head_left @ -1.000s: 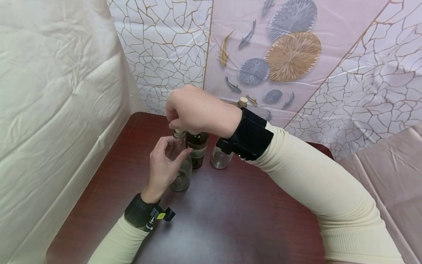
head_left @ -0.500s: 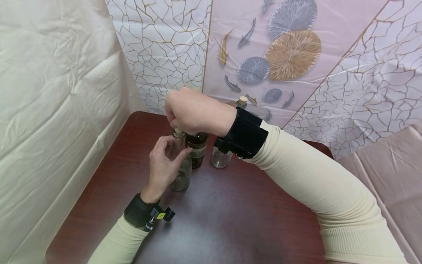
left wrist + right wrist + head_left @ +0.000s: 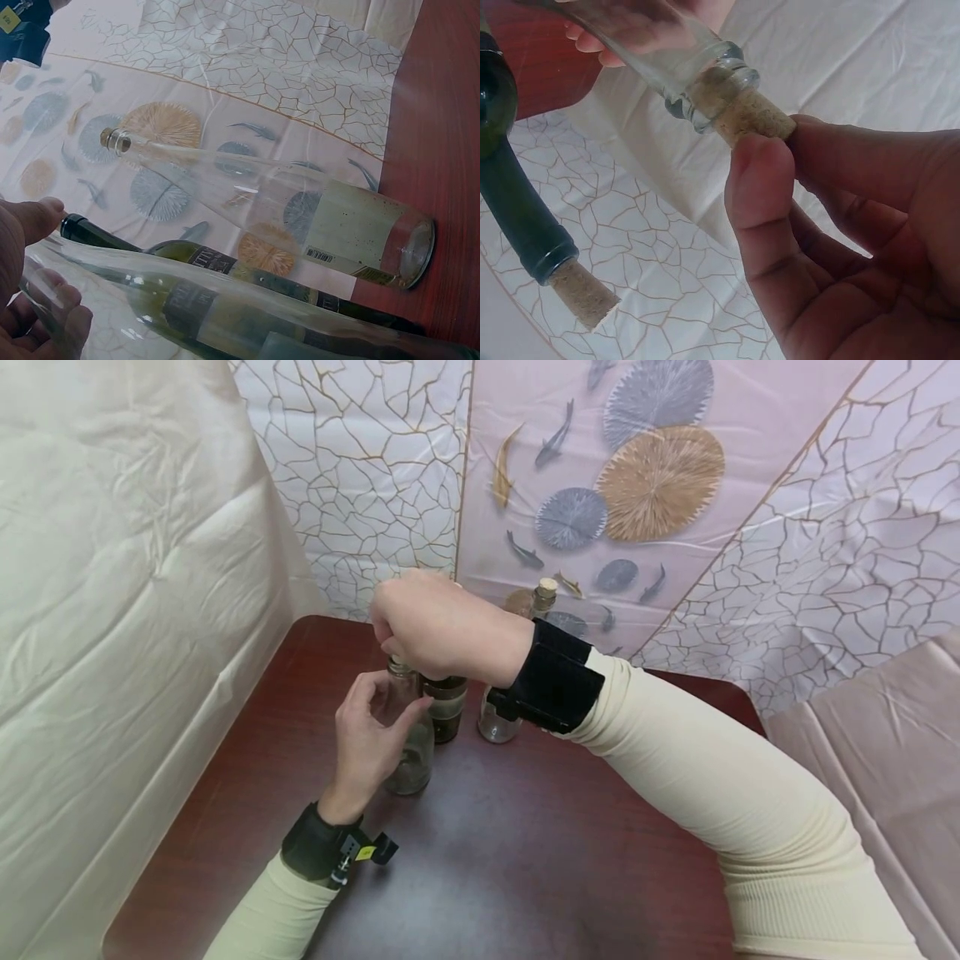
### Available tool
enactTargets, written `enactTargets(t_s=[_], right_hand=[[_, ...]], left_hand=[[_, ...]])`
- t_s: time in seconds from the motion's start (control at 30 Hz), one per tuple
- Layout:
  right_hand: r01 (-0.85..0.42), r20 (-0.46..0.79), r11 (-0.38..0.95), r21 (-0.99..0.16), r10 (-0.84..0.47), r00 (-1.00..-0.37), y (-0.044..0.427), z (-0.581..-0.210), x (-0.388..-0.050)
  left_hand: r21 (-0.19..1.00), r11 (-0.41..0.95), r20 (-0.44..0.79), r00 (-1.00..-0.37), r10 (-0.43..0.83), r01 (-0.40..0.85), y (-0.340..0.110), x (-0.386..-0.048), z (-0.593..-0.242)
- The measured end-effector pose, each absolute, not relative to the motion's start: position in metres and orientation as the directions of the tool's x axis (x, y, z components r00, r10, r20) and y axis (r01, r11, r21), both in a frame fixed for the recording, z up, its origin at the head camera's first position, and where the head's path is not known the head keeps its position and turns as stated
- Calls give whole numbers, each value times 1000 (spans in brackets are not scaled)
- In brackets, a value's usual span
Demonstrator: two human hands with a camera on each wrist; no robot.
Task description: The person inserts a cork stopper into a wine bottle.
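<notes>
A clear glass bottle (image 3: 411, 768) stands upright on the table, and my left hand (image 3: 367, 735) holds it around its upper body, thumb on the near side. In the left wrist view, several of those fingertips (image 3: 64, 300) show through or beside the glass. Over the bottle's mouth is my right hand (image 3: 446, 627), bent down at the wrist. Seen from the right wrist, its thumb and finger pinch a cork (image 3: 754, 120). The cork's lower part sits inside the bottle's neck, and its upper part sticks out.
Just behind stands a dark green bottle (image 3: 447, 706) with a cork (image 3: 583, 294) partly in its neck. To its right is another clear bottle (image 3: 247, 187), labelled and corked. Patterned cloth (image 3: 375, 468) hangs behind the reddish-brown table (image 3: 525, 843).
My right hand has dropped slightly over the bottle's mouth, hiding more of the green bottle. The left hand keeps its hold on the clear bottle. The head view has shifted a little.
</notes>
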State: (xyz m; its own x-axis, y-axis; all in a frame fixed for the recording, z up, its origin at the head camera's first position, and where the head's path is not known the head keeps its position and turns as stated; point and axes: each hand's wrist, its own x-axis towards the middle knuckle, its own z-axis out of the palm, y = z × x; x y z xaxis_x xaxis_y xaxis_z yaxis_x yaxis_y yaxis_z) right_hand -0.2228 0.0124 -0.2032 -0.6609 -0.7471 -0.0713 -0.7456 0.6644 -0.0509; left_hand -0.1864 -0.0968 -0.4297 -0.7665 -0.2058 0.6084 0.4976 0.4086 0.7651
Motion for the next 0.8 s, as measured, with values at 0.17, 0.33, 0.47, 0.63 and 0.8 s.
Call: enactTargets(t_s=[0.17,0.33,0.47,0.63,0.8], right_hand=[[-738,-72,673,-59,-740,-669,11,-203,-222],[-750,-51,657,-75,-754,-655,13,-205,-222],[-758,-25,646,-94,-763,-646,18,-208,-226],[-768,51,623,-148,-771,-635,27,-216,-228],[-803,210,573,-165,-775,-596,41,-232,-226]], left_hand=[[765,413,610,-763,-215,495,-98,-188,-430],[765,413,608,-766,-209,494,-97,-187,-431],[769,409,602,-772,-203,492,-97,-188,-431],[773,414,590,-785,-190,481,-95,-191,-431],[763,452,581,-797,-166,462,-95,-191,-431]])
